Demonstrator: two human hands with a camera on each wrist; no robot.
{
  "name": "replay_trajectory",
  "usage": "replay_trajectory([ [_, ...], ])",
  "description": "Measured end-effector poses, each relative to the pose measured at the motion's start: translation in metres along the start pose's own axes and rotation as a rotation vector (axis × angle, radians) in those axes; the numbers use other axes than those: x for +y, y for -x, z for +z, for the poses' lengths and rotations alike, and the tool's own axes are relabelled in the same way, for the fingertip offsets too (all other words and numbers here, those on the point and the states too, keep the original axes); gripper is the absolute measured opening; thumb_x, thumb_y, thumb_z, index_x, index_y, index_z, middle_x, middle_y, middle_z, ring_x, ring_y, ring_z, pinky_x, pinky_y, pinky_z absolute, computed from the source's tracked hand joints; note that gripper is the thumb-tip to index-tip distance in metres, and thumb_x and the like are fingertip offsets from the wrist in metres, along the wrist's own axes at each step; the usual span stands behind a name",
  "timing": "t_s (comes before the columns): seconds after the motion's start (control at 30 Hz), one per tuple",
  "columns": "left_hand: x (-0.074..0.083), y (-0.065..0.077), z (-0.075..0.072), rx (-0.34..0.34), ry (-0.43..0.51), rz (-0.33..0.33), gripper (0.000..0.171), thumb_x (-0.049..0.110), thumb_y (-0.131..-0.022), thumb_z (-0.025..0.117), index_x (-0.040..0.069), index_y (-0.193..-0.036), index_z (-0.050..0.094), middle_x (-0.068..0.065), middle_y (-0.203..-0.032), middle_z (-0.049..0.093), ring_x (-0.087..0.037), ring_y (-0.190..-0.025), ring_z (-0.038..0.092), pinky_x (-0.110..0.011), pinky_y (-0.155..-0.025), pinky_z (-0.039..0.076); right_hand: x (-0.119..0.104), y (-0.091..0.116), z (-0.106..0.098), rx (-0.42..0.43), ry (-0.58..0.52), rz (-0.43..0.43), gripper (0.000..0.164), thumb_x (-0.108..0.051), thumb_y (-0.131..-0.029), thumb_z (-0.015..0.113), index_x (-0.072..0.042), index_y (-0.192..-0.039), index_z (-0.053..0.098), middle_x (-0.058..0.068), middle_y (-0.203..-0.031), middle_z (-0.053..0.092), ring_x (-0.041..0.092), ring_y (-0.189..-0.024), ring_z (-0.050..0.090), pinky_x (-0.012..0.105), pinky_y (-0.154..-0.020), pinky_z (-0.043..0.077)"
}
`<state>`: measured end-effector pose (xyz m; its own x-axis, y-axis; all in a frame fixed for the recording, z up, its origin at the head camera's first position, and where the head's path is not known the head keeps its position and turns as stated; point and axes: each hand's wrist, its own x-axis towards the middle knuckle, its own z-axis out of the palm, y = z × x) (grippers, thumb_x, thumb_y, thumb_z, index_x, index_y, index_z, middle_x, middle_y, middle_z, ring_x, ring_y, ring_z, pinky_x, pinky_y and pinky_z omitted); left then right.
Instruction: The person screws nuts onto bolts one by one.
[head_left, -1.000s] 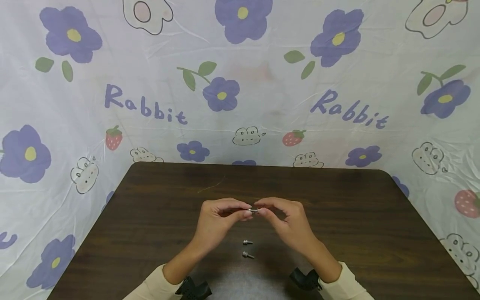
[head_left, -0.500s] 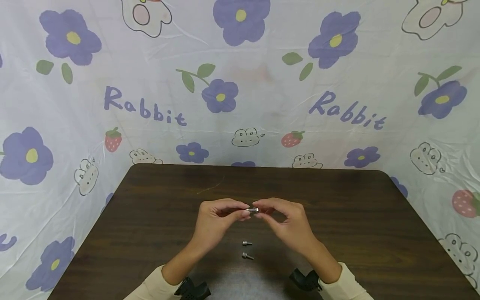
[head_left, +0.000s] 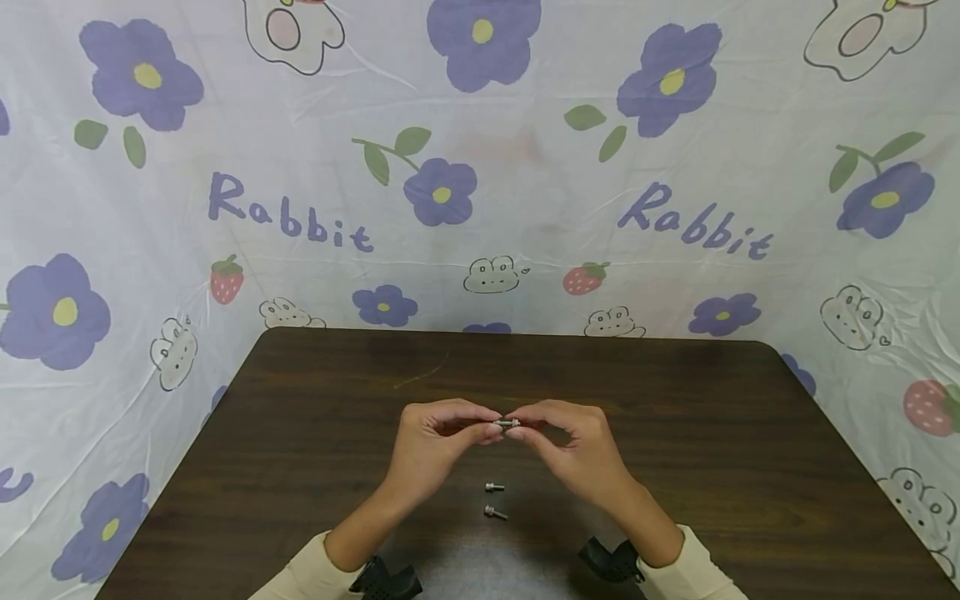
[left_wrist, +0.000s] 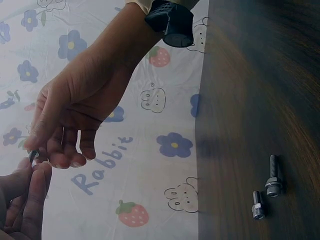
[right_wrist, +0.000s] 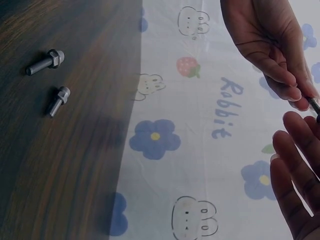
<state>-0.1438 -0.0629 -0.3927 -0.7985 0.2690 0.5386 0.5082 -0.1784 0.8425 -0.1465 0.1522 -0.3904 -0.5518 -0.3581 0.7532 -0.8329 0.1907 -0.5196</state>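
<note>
A small metal bolt (head_left: 507, 423) is held level between both hands, above the table. My left hand (head_left: 435, 437) pinches its left end between thumb and fingers. At the other end, around the head, my right hand (head_left: 577, 442) has its thumb and fingertips. The fingertips hide much of the bolt; in the right wrist view only a short dark piece of the bolt (right_wrist: 313, 103) shows. Two more bolts lie on the table below the hands: a shorter bolt (head_left: 494, 487) and a longer bolt (head_left: 496, 512). Each carries a nut-like collar near its head.
The dark wood table (head_left: 315, 467) has rounded far corners. A thin thread-like strand (head_left: 422, 372) lies near its far side. Behind and beside it hangs a white cloth (head_left: 525, 167) printed with flowers and rabbits. Black wrist cameras (head_left: 386, 579) sit under both wrists.
The right fingertips have shifted slightly at the bolt's head, moving a little left around it. The left hand keeps its pinch. The loose bolts have stayed where they were.
</note>
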Motion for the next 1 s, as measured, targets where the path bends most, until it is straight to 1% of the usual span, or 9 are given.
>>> replay_trajectory([
  [0.27, -0.0007, 0.0018, 0.0017, -0.003, -0.009, 0.003, 0.009, -0.004, -0.088, 0.075, -0.008, -0.096, 0.076, -0.016, -0.090, 0.076, -0.025, -0.078, 0.076, -0.040, -0.070, 0.063, -0.0010, 0.0020, 0.0015, -0.020, -0.024, 0.059, 0.016, 0.003, -0.090, 0.074, -0.012, -0.093, 0.077, 0.002, -0.086, 0.076, 0.012, -0.077, 0.072, 0.024, -0.072, 0.059],
  [0.5, -0.0010, 0.0028, 0.0034, 0.000, -0.001, 0.009, 0.008, -0.004, -0.087, 0.076, -0.004, -0.095, 0.078, -0.016, -0.090, 0.076, -0.025, -0.078, 0.076, -0.040, -0.070, 0.063, -0.0040, 0.0009, 0.0029, -0.025, -0.017, 0.050, 0.024, 0.010, -0.089, 0.070, -0.013, -0.082, 0.074, -0.001, -0.076, 0.072, 0.014, -0.071, 0.071, 0.023, -0.070, 0.058],
  [0.63, -0.0014, 0.0029, 0.0042, -0.001, 0.011, 0.004, 0.008, -0.005, -0.087, 0.075, -0.005, -0.095, 0.077, -0.017, -0.090, 0.076, -0.025, -0.079, 0.076, -0.041, -0.070, 0.063, -0.0045, 0.0009, 0.0031, -0.028, 0.005, 0.083, 0.028, 0.008, -0.093, 0.066, -0.014, -0.078, 0.073, -0.004, -0.073, 0.071, 0.012, -0.069, 0.069, 0.022, -0.067, 0.056],
  [0.7, -0.0014, 0.0027, 0.0044, 0.000, 0.010, 0.003, 0.008, -0.005, -0.087, 0.076, -0.005, -0.095, 0.077, -0.017, -0.090, 0.076, -0.025, -0.078, 0.076, -0.041, -0.070, 0.063, -0.0044, 0.0008, 0.0023, -0.024, 0.004, 0.101, 0.025, 0.007, -0.095, 0.064, -0.012, -0.083, 0.074, -0.003, -0.074, 0.072, 0.012, -0.069, 0.070, 0.022, -0.066, 0.056],
  [0.8, -0.0013, 0.0019, 0.0035, 0.004, 0.002, 0.008, 0.009, -0.004, -0.087, 0.075, -0.006, -0.096, 0.077, -0.017, -0.090, 0.076, -0.026, -0.077, 0.076, -0.041, -0.070, 0.063, -0.0038, 0.0003, -0.0006, -0.016, 0.005, 0.101, 0.016, 0.005, -0.093, 0.068, -0.009, -0.100, 0.074, -0.002, -0.082, 0.074, 0.012, -0.072, 0.070, 0.024, -0.066, 0.058],
  [0.83, -0.0009, 0.0016, 0.0030, 0.007, -0.004, 0.011, 0.009, -0.004, -0.088, 0.075, -0.005, -0.096, 0.077, -0.017, -0.090, 0.076, -0.025, -0.077, 0.076, -0.040, -0.069, 0.063, -0.0037, 0.0000, -0.0017, -0.014, 0.008, 0.093, 0.021, 0.004, -0.091, 0.072, -0.008, -0.108, 0.073, -0.001, -0.086, 0.075, 0.012, -0.073, 0.070, 0.026, -0.067, 0.059],
  [0.9, -0.0001, 0.0006, 0.0018, 0.011, -0.006, 0.017, 0.009, -0.005, -0.088, 0.075, -0.006, -0.097, 0.077, -0.017, -0.090, 0.076, -0.025, -0.077, 0.076, -0.040, -0.070, 0.063, -0.0037, -0.0008, -0.0037, -0.014, 0.009, 0.065, 0.039, 0.004, -0.085, 0.078, -0.006, -0.121, 0.069, 0.001, -0.093, 0.075, 0.012, -0.077, 0.071, 0.030, -0.069, 0.061],
  [0.97, 0.0005, -0.0005, 0.0003, 0.014, -0.010, 0.024, 0.010, -0.005, -0.088, 0.074, -0.007, -0.098, 0.076, -0.018, -0.091, 0.076, -0.025, -0.077, 0.076, -0.040, -0.069, 0.063, -0.0037, -0.0019, -0.0046, -0.016, 0.019, 0.034, 0.051, 0.005, -0.080, 0.083, -0.006, -0.127, 0.066, 0.002, -0.096, 0.075, 0.012, -0.078, 0.071, 0.031, -0.069, 0.061],
  [1.0, 0.0006, -0.0010, -0.0003, 0.015, -0.009, 0.023, 0.010, -0.005, -0.088, 0.074, -0.007, -0.098, 0.076, -0.018, -0.091, 0.076, -0.025, -0.077, 0.076, -0.039, -0.069, 0.063, -0.0038, -0.0025, -0.0047, -0.016, 0.023, 0.020, 0.054, 0.006, -0.078, 0.084, -0.005, -0.128, 0.066, 0.003, -0.097, 0.075, 0.013, -0.078, 0.072, 0.031, -0.069, 0.061],
])
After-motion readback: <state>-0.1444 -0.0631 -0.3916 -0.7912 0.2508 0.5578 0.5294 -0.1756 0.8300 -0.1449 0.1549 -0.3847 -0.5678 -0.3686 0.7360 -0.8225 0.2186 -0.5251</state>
